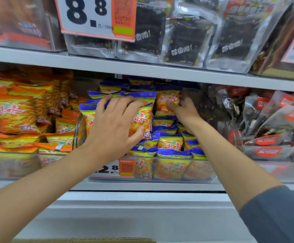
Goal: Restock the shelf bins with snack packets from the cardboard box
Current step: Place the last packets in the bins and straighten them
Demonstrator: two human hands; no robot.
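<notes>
**Both hands inside the middle bin, each on a packet**

Near side: left hand (114, 123) grips a blue-edged packet (141, 118), fingers curled over the top and thumb beneath. The packet's long axis is nearly upright, just above the pile's front. Far side, back right: right hand (183, 109) pinches a rear packet (167, 100). The bin (160, 179) lies dead ahead. The cardboard box (83, 240) barely shows below. Left packet probably goes straight down.

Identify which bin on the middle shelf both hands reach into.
The centre bin of blue-trimmed packets; orange-trimmed packets lie left, dark packets right.
</notes>
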